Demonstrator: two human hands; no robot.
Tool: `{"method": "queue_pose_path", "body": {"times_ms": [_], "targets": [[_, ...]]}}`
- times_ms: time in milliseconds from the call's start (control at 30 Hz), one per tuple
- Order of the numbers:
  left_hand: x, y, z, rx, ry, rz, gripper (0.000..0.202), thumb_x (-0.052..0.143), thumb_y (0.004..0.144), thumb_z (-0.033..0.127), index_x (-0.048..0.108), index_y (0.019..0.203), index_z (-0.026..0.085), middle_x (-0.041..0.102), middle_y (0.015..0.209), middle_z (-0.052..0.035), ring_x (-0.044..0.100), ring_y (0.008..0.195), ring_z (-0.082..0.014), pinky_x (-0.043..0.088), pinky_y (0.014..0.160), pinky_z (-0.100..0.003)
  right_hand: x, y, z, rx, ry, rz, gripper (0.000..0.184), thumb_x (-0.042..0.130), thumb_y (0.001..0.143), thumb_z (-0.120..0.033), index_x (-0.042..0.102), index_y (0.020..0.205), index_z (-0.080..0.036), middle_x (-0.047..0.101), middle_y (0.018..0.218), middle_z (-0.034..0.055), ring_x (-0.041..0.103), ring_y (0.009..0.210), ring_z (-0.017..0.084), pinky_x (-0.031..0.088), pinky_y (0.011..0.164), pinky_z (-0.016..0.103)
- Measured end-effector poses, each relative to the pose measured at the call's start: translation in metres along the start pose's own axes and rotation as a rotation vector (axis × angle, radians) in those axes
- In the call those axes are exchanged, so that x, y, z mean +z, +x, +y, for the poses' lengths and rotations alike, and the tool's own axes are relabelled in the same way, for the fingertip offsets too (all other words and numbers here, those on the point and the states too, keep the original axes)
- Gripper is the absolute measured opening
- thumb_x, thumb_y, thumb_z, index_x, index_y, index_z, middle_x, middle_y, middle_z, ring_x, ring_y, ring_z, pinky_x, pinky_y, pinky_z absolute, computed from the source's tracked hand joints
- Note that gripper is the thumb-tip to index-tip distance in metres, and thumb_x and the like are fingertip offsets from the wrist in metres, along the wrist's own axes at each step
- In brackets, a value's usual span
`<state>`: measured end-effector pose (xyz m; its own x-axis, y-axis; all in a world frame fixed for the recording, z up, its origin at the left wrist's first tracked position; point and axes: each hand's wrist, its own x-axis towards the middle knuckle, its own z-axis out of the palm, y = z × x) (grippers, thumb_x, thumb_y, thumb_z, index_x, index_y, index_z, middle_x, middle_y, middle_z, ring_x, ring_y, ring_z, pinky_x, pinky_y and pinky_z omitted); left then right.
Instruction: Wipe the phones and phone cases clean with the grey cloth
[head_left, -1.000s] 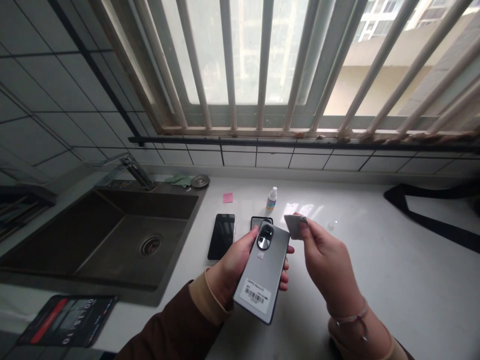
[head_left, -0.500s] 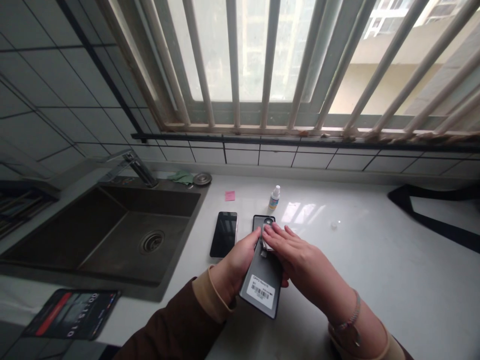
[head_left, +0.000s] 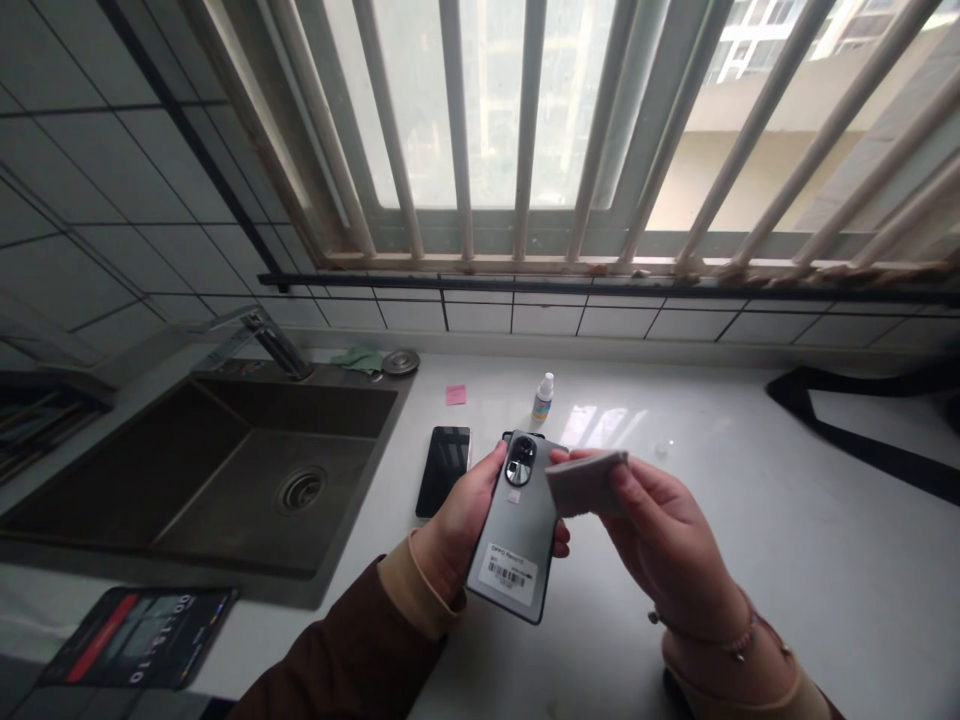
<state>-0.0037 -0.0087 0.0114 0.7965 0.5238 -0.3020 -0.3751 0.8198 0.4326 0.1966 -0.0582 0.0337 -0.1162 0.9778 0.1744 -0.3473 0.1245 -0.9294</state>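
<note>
My left hand (head_left: 459,522) grips a grey phone (head_left: 517,535) by its edges, back side up, with the oval camera lens near the top and a barcode sticker near the bottom. My right hand (head_left: 664,540) pinches a small grey-white cloth pad (head_left: 586,482) between thumb and fingers, held just to the right of the phone's upper edge. Both hands hover above the white counter (head_left: 787,520).
A second phone (head_left: 444,470) lies screen up left of my hands, and a dark case peeks out behind the held phone. A small dropper bottle (head_left: 542,397), a pink sticky note (head_left: 455,394), a dark sink (head_left: 225,470), a black strap (head_left: 862,440) and a packet (head_left: 135,650) surround them.
My right hand had been pressing the cloth pad flat on the phone's camera area; it has now lifted off to the right with the pad pinched. The phone tilted up slightly.
</note>
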Motion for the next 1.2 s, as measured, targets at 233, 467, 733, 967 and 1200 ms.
{"method": "queue_pose_path", "body": {"times_ms": [233, 467, 733, 967, 1200], "targets": [[0.002, 0.0, -0.001, 0.041, 0.004, -0.036, 0.087, 0.023, 0.106, 0.07, 0.07, 0.133, 0.002, 0.072, 0.102, -0.0193, 0.075, 0.085, -0.0289, 0.06, 0.083, -0.043, -0.014, 0.024, 0.015, 0.117, 0.149, 0.45, 0.03, 0.078, 0.095, -0.043, 0.081, 0.108, -0.018, 0.082, 0.115, 0.0119, 0.077, 0.106, 0.025, 0.062, 0.103, 0.043], [0.004, -0.004, -0.001, 0.103, -0.025, 0.015, 0.08, 0.031, 0.106, 0.07, 0.07, 0.134, 0.006, 0.073, 0.103, -0.0188, 0.074, 0.085, -0.0281, 0.058, 0.084, -0.042, -0.018, 0.025, 0.023, 0.226, 0.196, 0.45, 0.027, 0.074, 0.097, -0.042, 0.079, 0.109, -0.019, 0.082, 0.116, 0.011, 0.079, 0.107, 0.026, 0.065, 0.1, 0.042], [0.008, -0.007, -0.002, 0.143, -0.039, -0.052, 0.082, 0.032, 0.105, 0.072, 0.067, 0.139, 0.006, 0.072, 0.107, -0.019, 0.073, 0.088, -0.0278, 0.057, 0.086, -0.042, -0.02, 0.027, 0.026, 0.215, 0.063, 0.436, 0.038, 0.082, 0.089, -0.047, 0.078, 0.114, -0.018, 0.082, 0.115, 0.0111, 0.078, 0.106, 0.026, 0.065, 0.098, 0.041], [0.009, -0.006, 0.0, 0.245, -0.059, 0.01, 0.082, 0.032, 0.107, 0.068, 0.067, 0.138, 0.001, 0.072, 0.104, -0.018, 0.073, 0.084, -0.0267, 0.06, 0.085, -0.042, -0.037, 0.026, 0.029, 0.153, -0.711, 0.424, 0.044, 0.065, 0.096, -0.054, 0.079, 0.119, -0.019, 0.082, 0.107, 0.0093, 0.075, 0.098, 0.028, 0.061, 0.088, 0.043], [0.008, -0.002, 0.003, 0.38, -0.101, 0.184, 0.072, 0.035, 0.109, 0.061, 0.072, 0.128, 0.002, 0.076, 0.099, -0.0198, 0.074, 0.082, -0.027, 0.062, 0.083, -0.041, -0.036, 0.028, 0.038, 0.264, -0.551, 0.319, 0.051, 0.068, 0.092, -0.059, 0.08, 0.115, -0.016, 0.083, 0.104, 0.012, 0.076, 0.09, 0.027, 0.063, 0.074, 0.038]]}}
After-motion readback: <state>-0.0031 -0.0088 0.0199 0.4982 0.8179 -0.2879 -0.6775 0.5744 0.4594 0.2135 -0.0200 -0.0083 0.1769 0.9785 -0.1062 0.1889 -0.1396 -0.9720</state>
